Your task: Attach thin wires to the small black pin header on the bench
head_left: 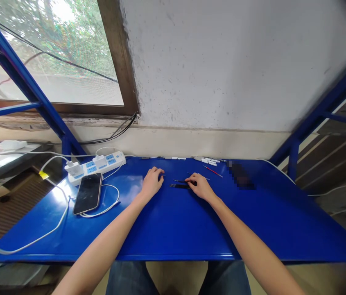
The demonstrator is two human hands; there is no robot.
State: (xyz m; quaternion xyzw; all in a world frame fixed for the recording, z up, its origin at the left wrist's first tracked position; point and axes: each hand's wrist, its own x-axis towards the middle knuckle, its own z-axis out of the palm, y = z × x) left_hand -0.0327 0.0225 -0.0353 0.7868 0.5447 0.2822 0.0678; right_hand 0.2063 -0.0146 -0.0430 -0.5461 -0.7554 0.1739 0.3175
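Note:
My left hand (152, 180) rests on the blue table (173, 221), fingers curled down; whatever may be under them is too small to make out. To its right, my right hand (200, 185) lies on the table with its fingers closed on the end of a thin black tool (179, 185) that points left. A second thin dark rod (180, 180) lies just behind it. A red-tipped stick (212, 171) and several small white pieces (209, 161) lie further back.
A white and blue power strip (96, 165) with plugs sits at the back left. A dark phone (88, 198) on a white cable (105, 209) lies in front of it. A blurred dark object (240, 175) sits at the right. Blue frame posts (292, 164) flank the table; the wall is behind.

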